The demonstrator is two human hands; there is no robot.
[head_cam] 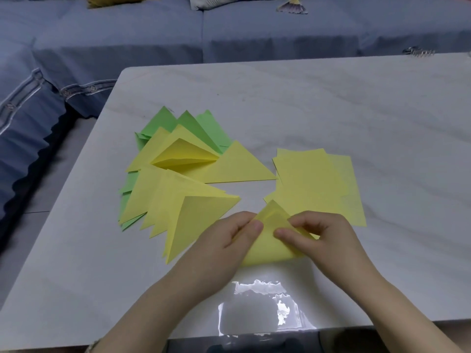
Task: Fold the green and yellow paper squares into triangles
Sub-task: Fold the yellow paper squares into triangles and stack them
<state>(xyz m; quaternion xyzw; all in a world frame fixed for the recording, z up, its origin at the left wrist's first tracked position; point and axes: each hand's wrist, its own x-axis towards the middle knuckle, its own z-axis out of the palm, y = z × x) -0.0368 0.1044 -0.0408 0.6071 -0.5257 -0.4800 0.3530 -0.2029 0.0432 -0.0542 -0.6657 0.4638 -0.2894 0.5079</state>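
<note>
A yellow paper square [270,247] is bent over on itself near the table's front, its top corners meeting in a point between my hands. My left hand [229,240] pinches the left side of that point with thumb and fingers. My right hand [321,233] pinches the right side. To the left lies a pile of folded yellow triangles [178,200] over several folded green triangles [193,126]. A stack of flat yellow squares [313,184] lies just beyond my right hand.
The white marbled table [331,103] has a glossy glare patch at its front edge [254,309]. A blue-covered sofa [153,34] runs along the far and left sides. A small metal object [418,52] rests at the table's far right edge.
</note>
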